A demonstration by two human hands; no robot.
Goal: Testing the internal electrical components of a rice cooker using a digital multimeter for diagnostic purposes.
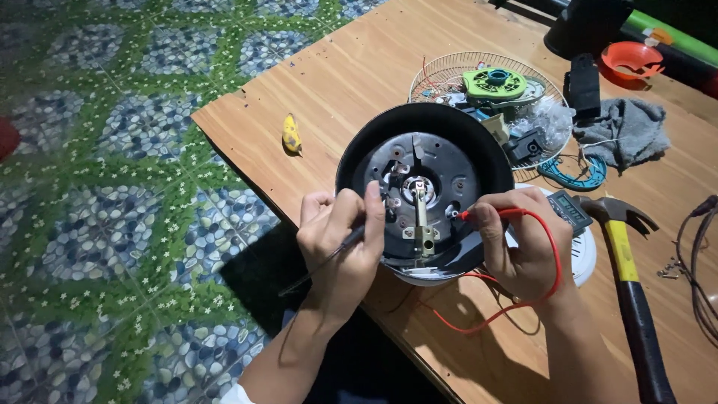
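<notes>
The left hand (340,239) pinches a black probe (329,258) and the right hand (523,243) pinches a red probe (479,215), both tips on the upturned cooker base (426,187). It sits at the wooden table's (336,82) near edge, a hammer (624,269) alongside.

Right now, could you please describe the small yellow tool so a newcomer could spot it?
On the wooden table, look left of the round black upturned appliance base. The small yellow tool lies alone near the table's left edge, the only yellow item there.
</notes>
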